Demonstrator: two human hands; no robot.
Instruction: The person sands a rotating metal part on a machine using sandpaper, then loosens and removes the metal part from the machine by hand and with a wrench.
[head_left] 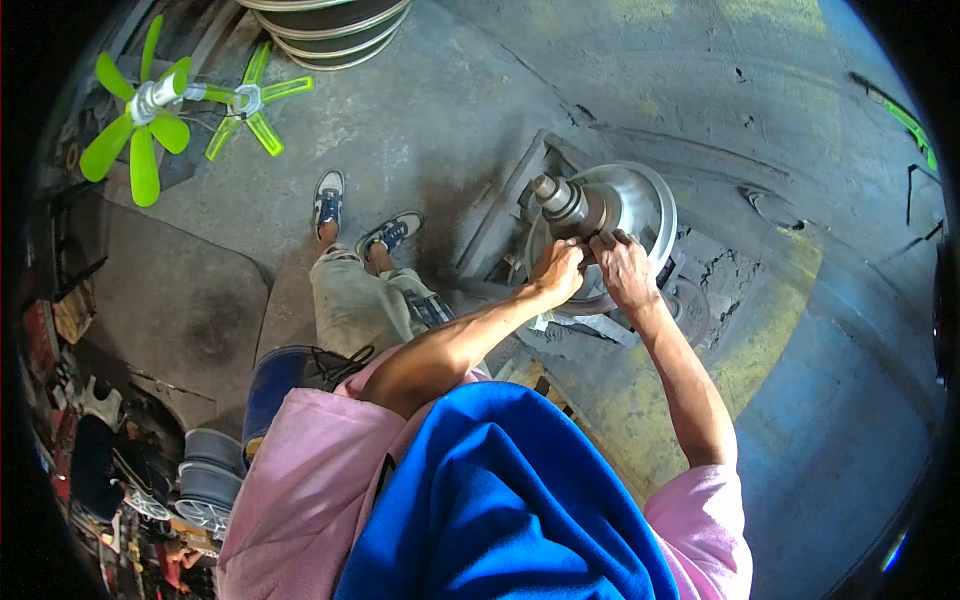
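A silvery metal wheel rim point(655, 200) sits by a recess in the floor, with a thick stepped metal shaft point(562, 203) sticking out of its middle. My left hand point(560, 272) is closed beside the shaft, its fingertips pinched together at the near side of the hub. Close against it, my right hand point(626, 268) has its fingers curled over the near part of the rim's centre. The fingertips of both hands nearly meet. Whatever lies between them is dark, small and mostly hidden by the fingers.
Left of the rim runs a raised metal frame edge point(500, 215). A green-bladed fan point(150, 110) stands at the upper left, near a stack of rims point(335, 35). Several more wheels point(210, 480) and a blue drum point(275, 385) are at the lower left. Sneakers point(392, 232) rest on the concrete.
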